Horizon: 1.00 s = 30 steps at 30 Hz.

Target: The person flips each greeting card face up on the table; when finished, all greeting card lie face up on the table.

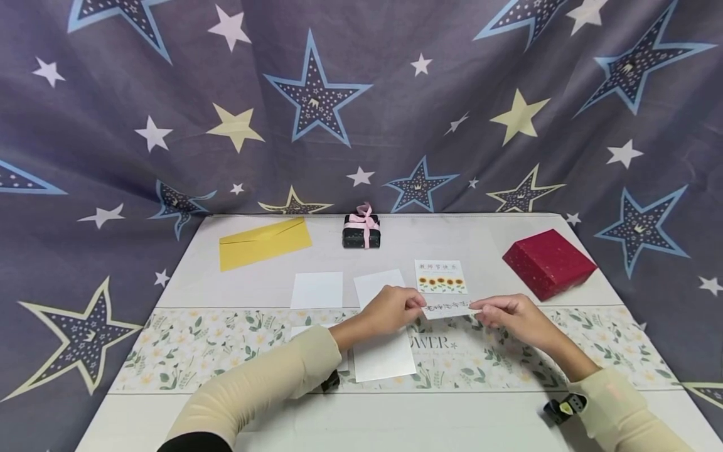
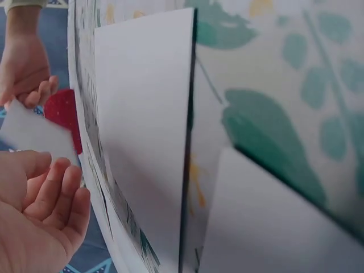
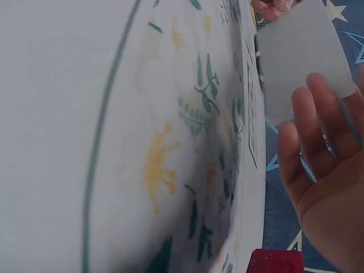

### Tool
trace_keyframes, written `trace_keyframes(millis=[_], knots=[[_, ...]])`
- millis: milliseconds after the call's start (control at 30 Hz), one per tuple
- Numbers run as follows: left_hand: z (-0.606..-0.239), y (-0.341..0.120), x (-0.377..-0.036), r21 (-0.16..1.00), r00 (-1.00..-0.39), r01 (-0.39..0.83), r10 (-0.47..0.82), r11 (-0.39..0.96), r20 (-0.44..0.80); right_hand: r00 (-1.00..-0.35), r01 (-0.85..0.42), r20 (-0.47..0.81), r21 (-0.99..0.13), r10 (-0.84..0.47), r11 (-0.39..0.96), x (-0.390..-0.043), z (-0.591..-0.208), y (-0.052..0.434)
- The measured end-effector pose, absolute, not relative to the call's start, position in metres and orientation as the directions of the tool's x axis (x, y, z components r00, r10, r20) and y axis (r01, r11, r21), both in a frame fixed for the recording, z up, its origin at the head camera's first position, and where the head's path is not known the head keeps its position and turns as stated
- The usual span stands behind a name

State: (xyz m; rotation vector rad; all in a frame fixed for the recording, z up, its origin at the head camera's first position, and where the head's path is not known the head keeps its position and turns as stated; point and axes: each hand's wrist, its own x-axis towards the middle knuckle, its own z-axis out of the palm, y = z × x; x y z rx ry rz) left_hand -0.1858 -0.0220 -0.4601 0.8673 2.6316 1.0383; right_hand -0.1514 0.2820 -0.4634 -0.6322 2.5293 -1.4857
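Holding a small written card (image 1: 449,307) between them just above the floral runner (image 1: 186,345), left hand (image 1: 390,309) and right hand (image 1: 511,317) each pinch an end in curled fingers. Below lies a white sheet (image 1: 384,356). Beyond: sunflower card (image 1: 440,276), red box (image 1: 548,262), yellow envelope (image 1: 264,242), ribboned gift box (image 1: 361,231) on the tabletop (image 1: 452,420).

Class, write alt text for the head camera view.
Two hands, left hand and right hand, hold a small card above a floral table; a yellow envelope and red box lie behind.
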Motion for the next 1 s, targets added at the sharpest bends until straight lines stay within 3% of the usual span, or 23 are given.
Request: trace_keyframes(millis=[133, 367, 733, 1000], knots=[[-0.46, -0.021, -0.187, 0.668, -0.81, 0.46, 0.585, 0.585, 0.046, -0.91, -0.296, 0.105, -0.842, -0.401, 0.452, -0.151, -0.466, 0.281], [-0.459, -0.018, -0.186, 0.661, -0.8, 0.456, 0.599, 0.597, 0.011, -0.91, -0.265, 0.013, -0.787, -0.415, 0.557, -0.15, -0.47, 0.278], [-0.465, -0.007, -0.187, 0.437, -0.76, 0.564, 0.648, 0.7, -0.057, -0.88, -0.31, -0.07, -0.664, -0.469, 0.68, -0.149, -0.471, 0.277], [-0.464, -0.003, -0.188, 0.35, -0.742, 0.601, 0.665, 0.719, -0.092, -0.879, -0.29, -0.133, -0.614, -0.459, 0.734, -0.151, -0.475, 0.275]])
